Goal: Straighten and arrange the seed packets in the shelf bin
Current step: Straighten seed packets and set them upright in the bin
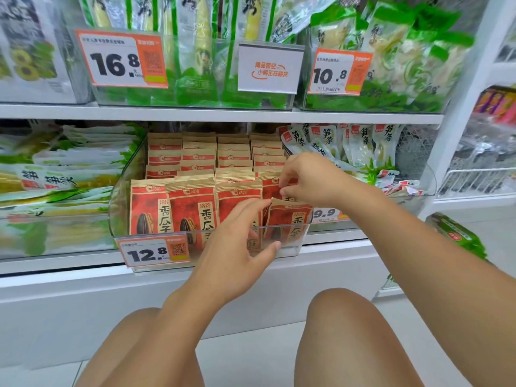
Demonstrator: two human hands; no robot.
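Note:
A clear plastic shelf bin [120, 191] holds several rows of red-and-kraft seed packets [192, 202] standing upright. The front-right packet [290, 219] leans tilted, lower than its neighbours. My left hand [237, 241] reaches over the bin's front wall, its fingertips touching the top left corner of that tilted packet, thumb spread outside the wall. My right hand [307, 180] hovers over the right row, fingers curled and pinching the top edge of a packet behind the tilted one.
A 12.8 price tag [153, 251] hangs on the bin's front. Green-and-white packets [69, 174] fill the bin to the left, bamboo-shoot packets [360, 146] the bin to the right. A shelf [223, 113] with more goods runs overhead. My bare knees are below.

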